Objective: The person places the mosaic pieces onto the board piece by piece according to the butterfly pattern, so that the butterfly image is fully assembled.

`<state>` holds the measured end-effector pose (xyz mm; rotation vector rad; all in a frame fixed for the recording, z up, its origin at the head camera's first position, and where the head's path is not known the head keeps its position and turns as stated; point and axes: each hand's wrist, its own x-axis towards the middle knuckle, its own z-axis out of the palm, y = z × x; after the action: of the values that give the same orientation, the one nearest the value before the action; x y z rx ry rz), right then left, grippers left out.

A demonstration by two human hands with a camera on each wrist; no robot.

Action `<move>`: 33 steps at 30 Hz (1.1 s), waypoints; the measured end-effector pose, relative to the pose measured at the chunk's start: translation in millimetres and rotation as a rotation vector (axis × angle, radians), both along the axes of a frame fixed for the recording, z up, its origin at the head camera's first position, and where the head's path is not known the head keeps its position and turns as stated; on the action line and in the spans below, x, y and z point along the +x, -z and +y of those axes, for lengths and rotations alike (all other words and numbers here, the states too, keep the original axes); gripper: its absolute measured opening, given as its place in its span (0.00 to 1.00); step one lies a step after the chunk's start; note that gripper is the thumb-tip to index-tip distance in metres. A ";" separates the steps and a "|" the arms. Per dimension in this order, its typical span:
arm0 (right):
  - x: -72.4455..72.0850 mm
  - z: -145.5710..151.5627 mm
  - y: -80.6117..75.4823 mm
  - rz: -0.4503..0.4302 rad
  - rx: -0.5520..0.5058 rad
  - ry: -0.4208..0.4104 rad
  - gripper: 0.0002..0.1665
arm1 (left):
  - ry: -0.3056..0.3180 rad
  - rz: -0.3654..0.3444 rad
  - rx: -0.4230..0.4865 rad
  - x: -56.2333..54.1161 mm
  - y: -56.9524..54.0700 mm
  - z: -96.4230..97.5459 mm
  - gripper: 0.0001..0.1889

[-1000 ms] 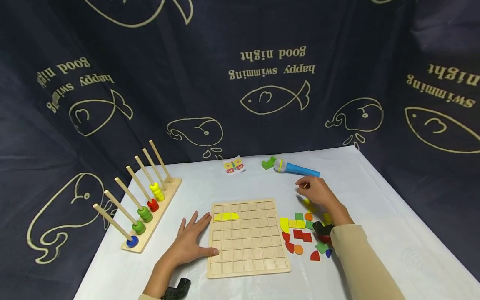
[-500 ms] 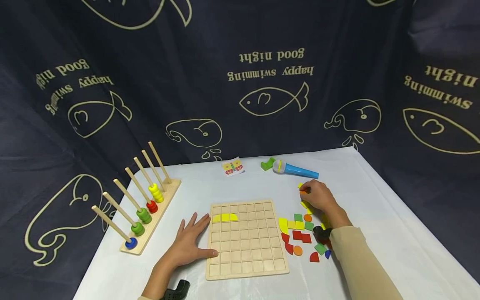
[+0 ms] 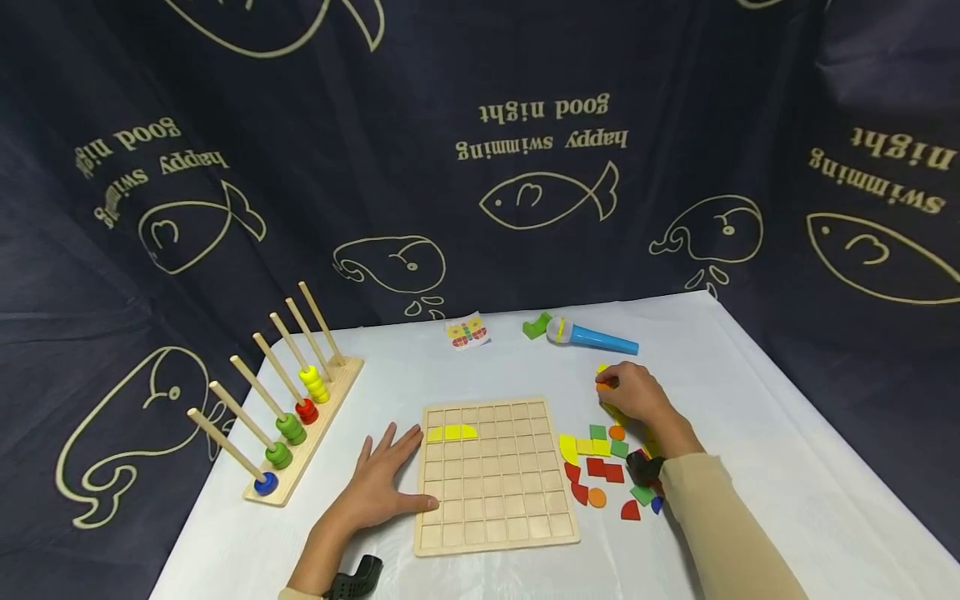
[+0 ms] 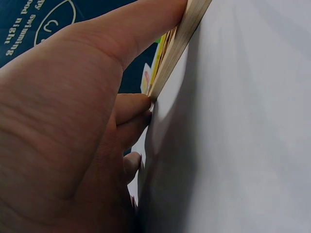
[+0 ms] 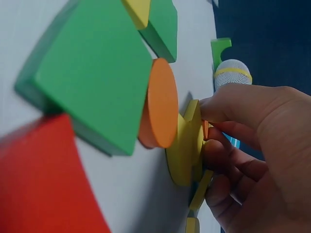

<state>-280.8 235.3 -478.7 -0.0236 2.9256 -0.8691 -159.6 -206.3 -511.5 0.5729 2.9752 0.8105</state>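
Note:
My left hand point(image 3: 382, 483) lies spread beside the wooden grid board point(image 3: 491, 560), with its thumb on the board's left edge and a fingertip by the upper-left side. Three yellow pieces point(image 3: 453, 432) sit together in the board's second row. To the right of the board, my right hand point(image 3: 636, 392) is low over the table among loose pieces. Its thumb and fingertips pinch a small orange piece point(image 5: 205, 128), mostly hidden by the fingers. Yellow pieces point(image 5: 180, 150) lie right by those fingertips, and an orange disc point(image 5: 162, 104) and a green square point(image 5: 92, 73) are nearer the wrist camera.
Several red, green, orange and yellow pieces point(image 3: 596, 467) lie right of the board. A peg abacus with coloured beads point(image 3: 291, 428) stands at left. Along the back are a butterfly picture card point(image 3: 468, 332), a green block point(image 3: 536, 326) and a blue toy microphone point(image 3: 600, 339).
My right hand has come down and slightly toward me, onto the loose pieces; orange now shows at its fingertips. My left hand and the board stay put.

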 end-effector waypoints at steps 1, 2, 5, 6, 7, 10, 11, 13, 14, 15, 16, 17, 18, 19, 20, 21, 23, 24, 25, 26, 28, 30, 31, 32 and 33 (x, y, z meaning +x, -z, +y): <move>0.2 0.8 0.1 -0.003 -0.001 0.001 0.17 | 0.001 0.000 0.000 -0.4 -0.5 0.7 0.60; 0.6 1.4 0.1 -0.006 -0.003 0.004 0.16 | 0.002 -0.002 0.000 -0.7 -0.8 1.3 0.60; 1.0 1.7 0.9 -0.008 0.004 -0.007 0.17 | 0.001 -0.011 -0.005 -0.2 -0.9 1.3 0.60; 0.9 1.6 1.3 -0.007 0.007 -0.008 0.17 | -0.001 -0.013 -0.006 0.0 -0.9 1.2 0.60; 0.9 1.4 1.5 -0.004 0.010 -0.009 0.17 | -0.001 -0.017 -0.003 0.3 -1.4 1.4 0.60; 0.4 0.5 1.8 0.015 0.013 -0.009 0.16 | -0.002 -0.012 -0.001 0.0 -1.4 1.7 0.60; 0.3 0.0 1.6 0.024 0.014 -0.015 0.16 | -0.003 -0.008 -0.001 -0.2 -1.4 1.8 0.60; 0.6 -2.0 0.8 0.041 0.014 -0.027 0.16 | -0.006 -0.003 -0.005 -0.7 -0.8 1.7 0.60; 0.7 -3.5 0.3 0.050 0.014 -0.034 0.16 | -0.007 -0.001 -0.006 -0.9 -0.7 1.7 0.60; 1.0 -5.3 -0.6 0.059 0.014 -0.041 0.16 | -0.007 -0.002 -0.006 -1.0 -0.6 1.7 0.60; 1.3 -7.2 -1.5 0.066 0.011 -0.053 0.16 | -0.007 -0.003 -0.009 -1.2 -0.4 1.6 0.60; 1.8 -9.5 -2.7 0.072 0.005 -0.065 0.16 | -0.008 -0.004 -0.011 -1.3 -0.3 1.6 0.60; 2.2 -11.9 -3.7 0.078 -0.001 -0.078 0.16 | -0.009 -0.007 -0.011 -1.3 -0.2 1.5 0.61; 2.8 -14.1 -4.7 0.083 -0.009 -0.092 0.16 | -0.010 -0.010 -0.012 -1.3 -0.4 1.6 0.61; 3.5 -16.4 -6.0 0.087 -0.017 -0.105 0.16 | -0.011 -0.009 -0.011 -1.3 -0.4 1.7 0.61; 4.4 -18.8 -7.3 0.090 -0.026 -0.118 0.16 | -0.012 -0.011 -0.011 -1.3 -0.3 1.8 0.61; 5.3 -23.3 -8.7 0.101 -0.038 -0.150 0.16 | -0.013 -0.011 -0.011 -1.3 0.1 1.7 0.60; 5.8 -25.7 -9.5 0.110 -0.043 -0.167 0.16 | -0.014 -0.012 -0.010 -1.1 0.1 1.7 0.60; 6.4 -28.2 -10.4 0.117 -0.048 -0.182 0.16 | -0.014 -0.010 -0.011 -1.0 0.2 1.6 0.60; 6.9 -30.8 -11.1 0.125 -0.053 -0.198 0.16 | -0.013 -0.009 -0.011 -1.0 0.1 1.6 0.60; 8.0 -35.7 -12.5 0.138 -0.061 -0.230 0.17 | -0.012 -0.007 -0.012 -1.0 0.2 1.5 0.60; 9.4 -41.1 -15.0 0.148 -0.072 -0.252 0.17 | -0.012 -0.006 -0.011 -0.9 -0.1 1.4 0.60; 10.1 -43.8 -16.1 0.150 -0.081 -0.259 0.17 | -0.012 -0.006 -0.009 -1.0 -0.2 1.4 0.60; 10.8 -46.4 -17.1 0.153 -0.084 -0.272 0.17 | -0.012 -0.005 -0.007 -1.1 -0.4 1.4 0.60; 11.5 -49.2 -17.9 0.157 -0.090 -0.282 0.17 | -0.012 -0.005 -0.006 -1.1 -0.5 1.4 0.61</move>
<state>-269.3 186.1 -460.8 -0.5194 2.9174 -0.9887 -160.8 -204.9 -511.0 0.5527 2.9785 0.8025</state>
